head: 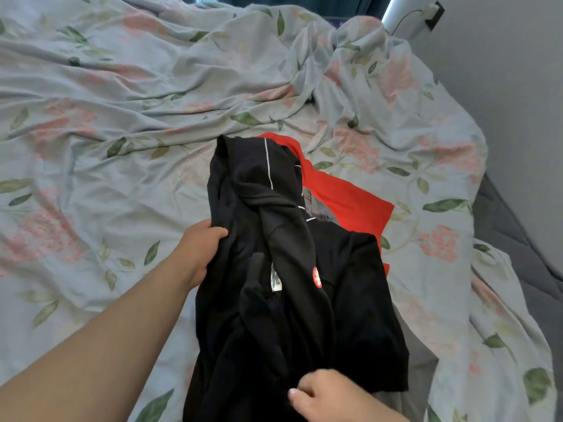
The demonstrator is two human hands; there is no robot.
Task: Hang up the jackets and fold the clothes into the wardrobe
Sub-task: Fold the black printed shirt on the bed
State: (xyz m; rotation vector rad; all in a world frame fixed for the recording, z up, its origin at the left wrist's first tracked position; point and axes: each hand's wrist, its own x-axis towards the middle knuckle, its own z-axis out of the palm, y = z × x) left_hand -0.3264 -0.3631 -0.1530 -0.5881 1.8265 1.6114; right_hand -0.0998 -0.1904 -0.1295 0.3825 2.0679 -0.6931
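Note:
A black jacket [292, 287] with thin white piping and a small red round logo is bunched up over the bed, low in the middle of the head view. My left hand [199, 251] grips its left edge, fingers curled into the fabric. My right hand [329, 397] pinches the jacket's lower hem near the bottom of the frame. A red garment [350, 205] lies on the bed beneath and behind the jacket, with a bit of grey cloth [320, 208] showing between them.
A rumpled pale blue floral duvet [122, 132] covers the whole bed. A grey wall [502, 86] runs along the right side, with the bed's grey edge [502, 226] below it. A cable and a plug [434, 12] sit at the top right.

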